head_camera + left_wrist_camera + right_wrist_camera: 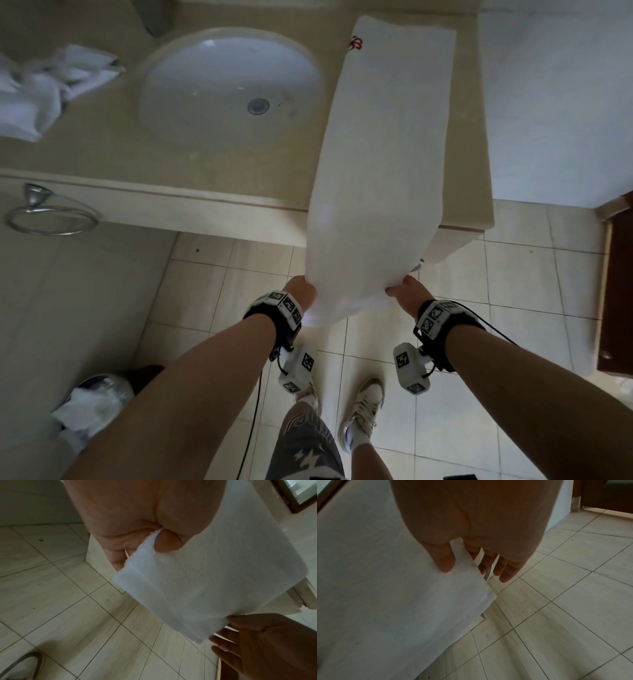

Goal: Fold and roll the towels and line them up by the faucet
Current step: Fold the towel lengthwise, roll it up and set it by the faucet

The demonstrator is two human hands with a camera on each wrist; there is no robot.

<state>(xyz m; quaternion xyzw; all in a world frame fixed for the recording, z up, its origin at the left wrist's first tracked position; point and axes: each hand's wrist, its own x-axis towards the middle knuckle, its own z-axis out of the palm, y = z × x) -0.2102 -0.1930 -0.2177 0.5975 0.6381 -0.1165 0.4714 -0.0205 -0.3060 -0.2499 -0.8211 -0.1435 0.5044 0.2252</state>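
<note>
On the beige stone-look counter (212, 161), left of the round white basin (229, 85), lies one crumpled white towel (44, 85). A second, a long folded terry towel (387, 164) with a red mark, stretches flat along the counter right of the basin, its near end overhanging. The left hand (301, 289) pinches one near corner, the right hand (406, 291) the other, thumb above, fingers straight beneath.

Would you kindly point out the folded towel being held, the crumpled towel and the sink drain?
folded towel (387, 147), head view, middle of the long strip lying on the counter.
crumpled towel (37, 92), head view, centre of the heap left of the basin.
sink drain (258, 106), head view, its metal centre.
</note>
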